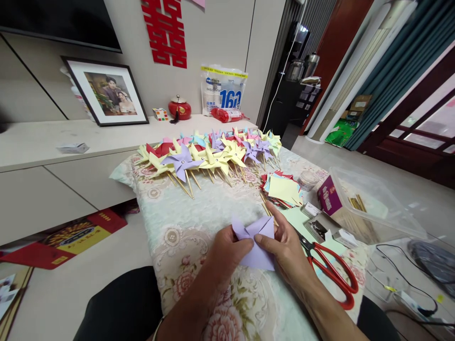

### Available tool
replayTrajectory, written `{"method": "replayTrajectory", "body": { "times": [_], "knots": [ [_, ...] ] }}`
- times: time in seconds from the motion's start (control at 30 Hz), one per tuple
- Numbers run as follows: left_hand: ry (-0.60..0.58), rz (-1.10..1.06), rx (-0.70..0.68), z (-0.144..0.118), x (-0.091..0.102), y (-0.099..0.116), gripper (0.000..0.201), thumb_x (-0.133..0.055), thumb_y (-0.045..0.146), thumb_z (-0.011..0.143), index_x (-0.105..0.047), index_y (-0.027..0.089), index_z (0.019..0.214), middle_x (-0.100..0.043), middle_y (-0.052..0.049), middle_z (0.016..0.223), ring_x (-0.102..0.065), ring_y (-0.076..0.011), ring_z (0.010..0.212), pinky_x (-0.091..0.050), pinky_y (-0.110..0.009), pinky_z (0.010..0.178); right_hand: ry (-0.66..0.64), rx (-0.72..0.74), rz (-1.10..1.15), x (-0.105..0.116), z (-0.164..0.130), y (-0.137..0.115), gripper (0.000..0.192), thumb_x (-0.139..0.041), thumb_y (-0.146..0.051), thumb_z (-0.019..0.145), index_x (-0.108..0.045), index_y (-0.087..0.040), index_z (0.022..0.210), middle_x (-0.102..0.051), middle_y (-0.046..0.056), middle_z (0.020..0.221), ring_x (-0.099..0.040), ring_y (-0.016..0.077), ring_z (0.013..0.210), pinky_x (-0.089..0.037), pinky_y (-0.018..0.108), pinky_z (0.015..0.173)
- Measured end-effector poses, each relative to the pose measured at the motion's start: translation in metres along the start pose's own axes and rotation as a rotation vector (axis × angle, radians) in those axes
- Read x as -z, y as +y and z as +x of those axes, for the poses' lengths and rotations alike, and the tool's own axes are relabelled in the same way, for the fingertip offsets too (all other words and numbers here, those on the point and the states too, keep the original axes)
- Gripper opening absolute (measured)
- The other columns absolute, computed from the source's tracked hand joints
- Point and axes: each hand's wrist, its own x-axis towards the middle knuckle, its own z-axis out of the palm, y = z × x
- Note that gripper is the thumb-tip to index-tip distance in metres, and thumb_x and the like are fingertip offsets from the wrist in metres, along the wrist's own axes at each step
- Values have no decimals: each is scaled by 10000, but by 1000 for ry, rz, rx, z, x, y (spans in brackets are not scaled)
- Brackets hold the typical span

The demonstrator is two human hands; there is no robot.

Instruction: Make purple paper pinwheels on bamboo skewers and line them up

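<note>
Purple paper (258,258) sits above the cloth (199,213), left hand (229,247) and right hand (284,242) both pinching it, thumbs on top near the middle; best to press firmly there and curl corners softly, no hard creases.

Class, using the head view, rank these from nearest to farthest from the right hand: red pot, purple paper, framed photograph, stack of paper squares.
From the right hand:
1. Purple paper: in its grip.
2. Stack of paper squares: just beyond the fingers.
3. Red pot: far back, leftward.
4. Framed photograph: farther left.
</note>
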Motion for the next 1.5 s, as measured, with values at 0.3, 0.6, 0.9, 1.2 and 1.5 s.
{"method": "replayTrajectory", "body": {
  "times": [0.3, 0.6, 0.9, 1.2, 1.5],
  "knots": [
    [-14, -15, -10, 0, 1, 5, 174, -715, 271, 611, -705, 154, 739, -674, -32, 632, -644, -244, 695, -460, -300, 611, 10, -7, -18, 1, 0, 1, 941, -849, -253, 667, -365, -225, 1474, -741, -3, 778, -694, 227, 723, -522, 344, 671],
    [91, -58, -41, 5, 18, 15, 214, -729, 281, 617, -686, 139, 771, -667, -27, 662, -611, -219, 686, -460, -307, 666, 170, 477, -364, 11, -3, -7, 281, -754, -306, 817, -701, -264, 1090, -666, 44, 982, -616, 193, 846, -504, 336, 757],
    [55, -162, -59, 6, 32, 22, 187, -712, 233, 648, -720, 142, 812, -689, -12, 667, -575, -163, 630, -445, -261, 629, -199, 715, -827, 8, -1, -9, 204, -610, -142, 911, -740, -277, 990, -696, 39, 853, -635, 219, 869, -509, 357, 745],
    [29, -192, -41, 6, 34, 23, 126, -726, 228, 659, -706, 147, 754, -681, -13, 648, -576, -150, 624, -449, -240, 615, -288, 714, -922, 13, 1, -3, 270, -584, -114, 925, -707, -283, 1096, -678, 42, 929, -634, 201, 912, -519, 337, 763],
    [56, -165, -59, 3, 29, 25, 130, -726, 229, 636, -675, 131, 703, -641, 6, 612, -507, -118, 553, -399, -222, 545, -281, 761, -875, 10, 1, -5, 249, -597, -103, 916, -706, -252, 1083, -674, 41, 900, -635, 185, 866, -517, 310, 735]
  ]
}}
